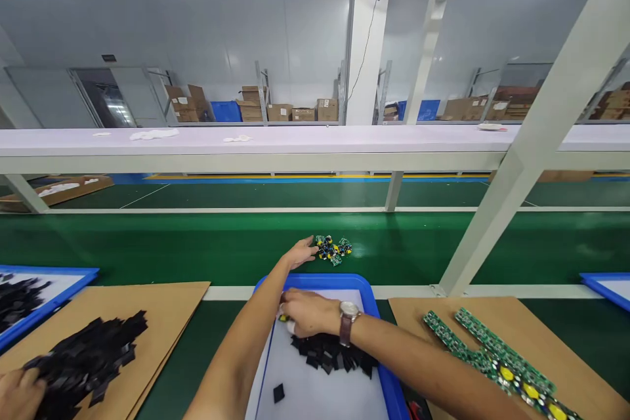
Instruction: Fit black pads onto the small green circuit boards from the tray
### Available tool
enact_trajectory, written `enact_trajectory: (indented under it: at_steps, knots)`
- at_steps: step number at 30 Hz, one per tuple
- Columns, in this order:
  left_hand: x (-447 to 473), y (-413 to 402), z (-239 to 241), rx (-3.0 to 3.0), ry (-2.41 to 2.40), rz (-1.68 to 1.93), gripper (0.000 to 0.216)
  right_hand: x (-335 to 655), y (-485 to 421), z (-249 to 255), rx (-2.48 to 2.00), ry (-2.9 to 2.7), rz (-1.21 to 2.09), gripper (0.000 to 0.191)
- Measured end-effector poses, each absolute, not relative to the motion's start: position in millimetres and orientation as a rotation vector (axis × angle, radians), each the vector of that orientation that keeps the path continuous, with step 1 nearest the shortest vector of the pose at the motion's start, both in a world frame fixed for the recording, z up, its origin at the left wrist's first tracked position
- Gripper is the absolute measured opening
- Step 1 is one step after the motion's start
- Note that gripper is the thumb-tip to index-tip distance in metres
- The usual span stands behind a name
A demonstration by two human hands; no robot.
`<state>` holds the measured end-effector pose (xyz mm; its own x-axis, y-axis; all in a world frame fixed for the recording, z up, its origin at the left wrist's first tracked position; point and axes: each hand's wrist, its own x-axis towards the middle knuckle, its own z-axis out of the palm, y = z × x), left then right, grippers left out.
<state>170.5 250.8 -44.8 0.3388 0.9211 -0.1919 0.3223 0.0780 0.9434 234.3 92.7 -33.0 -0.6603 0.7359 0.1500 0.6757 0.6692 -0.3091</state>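
Note:
My left hand [300,253] reaches out over the green belt [197,243], fingers stretched flat, their tips at a small heap of green circuit boards [333,249] with yellow parts. My right hand [308,312], with a wristwatch [348,320] on it, hovers over the far end of a blue tray [361,289]. Its fingers are curled round something small; only a yellow and white bit shows under them. Black flat pieces [335,353] lie heaped in the tray just below that hand, and one lies loose [278,393].
Long green board strips [492,354] lie on brown cardboard [566,341] at the right. At the left, another cardboard sheet [167,302] bears a black pile [93,354], with another person's hand [17,394] on it. Two more blue trays [44,305] [608,289] and a slanted white post [516,164].

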Motion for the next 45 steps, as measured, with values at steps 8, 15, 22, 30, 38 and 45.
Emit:
enact_trajectory:
  at_steps: [8,15,22,30,38,45]
  knots:
    - [147,222,-7,1.483,1.116,0.829,0.036,374,163,-17,-1.613,-2.047,0.418,0.032]
    - [103,171,53,1.542,0.972,0.964,0.035,418,173,-17,-1.656,-1.756,0.604,0.033]
    - [70,112,101,1.558,0.927,1.128,0.055,448,129,21,-1.614,-1.675,0.582,0.031]
    - [57,27,88,1.742,1.037,1.004,0.054,469,0,57,-1.491,-1.839,0.569,0.034]
    - [39,-38,-11,2.027,1.294,0.560,0.024,480,-191,24,-1.457,-2.122,0.468,0.034]
    - [52,-28,-22,2.158,1.304,0.507,0.012,420,-262,-7,-1.402,-1.969,0.541,0.044]
